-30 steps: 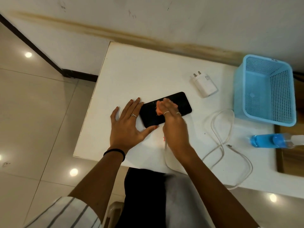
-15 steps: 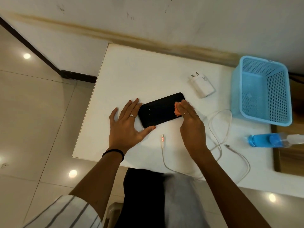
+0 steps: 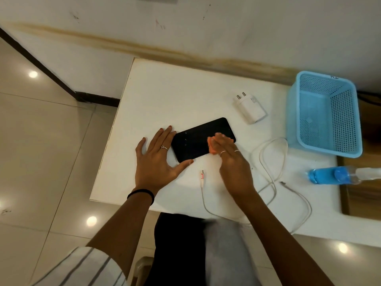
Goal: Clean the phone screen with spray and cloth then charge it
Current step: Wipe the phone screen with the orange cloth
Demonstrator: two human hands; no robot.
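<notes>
A black phone lies screen up on the white table. My left hand rests flat at the phone's left end, fingers spread, thumb against its near edge. My right hand presses a small orange cloth onto the right part of the screen. The cloth is mostly hidden under my fingers. A white charger plug lies beyond the phone. A white cable loops on the table, its connector end near my right wrist. The blue spray bottle lies on its side at the right.
A light blue plastic basket stands at the table's back right. The wall runs just behind the table. The table's left and near edges drop to a tiled floor. A wooden surface adjoins on the right.
My right hand with the cloth slid from the middle of the screen to its right end, then came back slightly left. My left hand stayed in place on the phone's left end.
</notes>
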